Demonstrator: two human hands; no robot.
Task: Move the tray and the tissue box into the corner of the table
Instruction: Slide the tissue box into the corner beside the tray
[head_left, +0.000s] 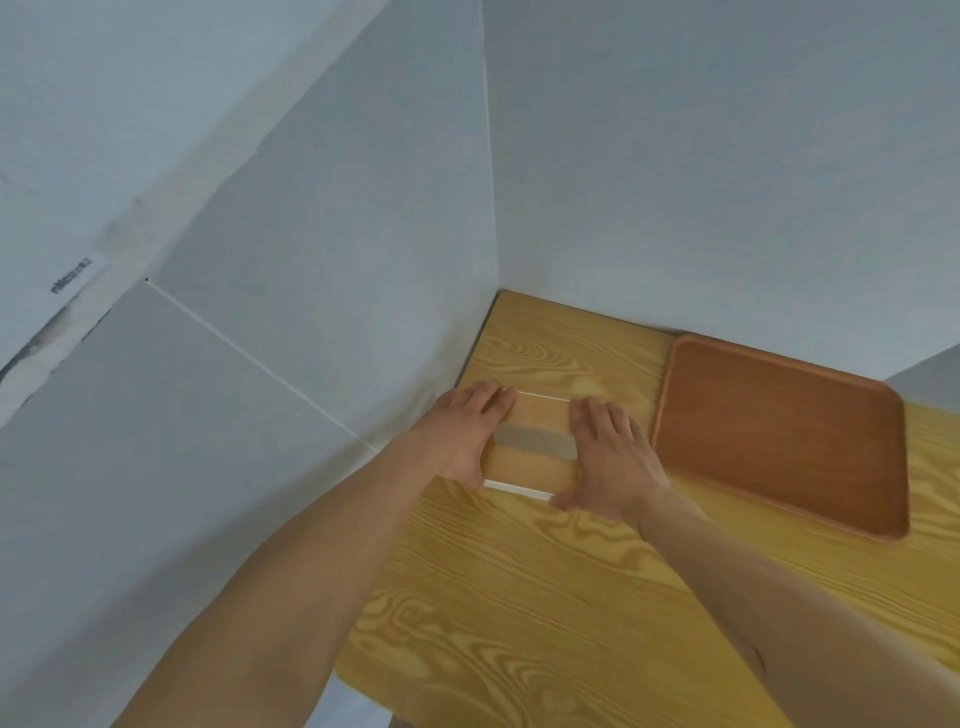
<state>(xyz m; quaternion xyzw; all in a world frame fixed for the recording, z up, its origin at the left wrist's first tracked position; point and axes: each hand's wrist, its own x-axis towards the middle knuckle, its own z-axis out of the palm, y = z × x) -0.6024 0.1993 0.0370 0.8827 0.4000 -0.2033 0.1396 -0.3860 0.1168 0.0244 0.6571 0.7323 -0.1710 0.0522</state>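
Note:
The tissue box (535, 441), with a wood-look lid, a grey slot and white edges, stands on the yellow wooden table (519, 597) near its left edge, a short way in front of the wall corner. My left hand (462, 431) grips its left end and my right hand (613, 457) grips its right end. The brown wooden tray (779, 436) lies flat and empty to the right of the box, its far edge against the back wall.
White walls meet at the table's far left corner (501, 301). A strip of bare tabletop (561, 343) lies between the box and that corner. The table's left edge runs along the side wall.

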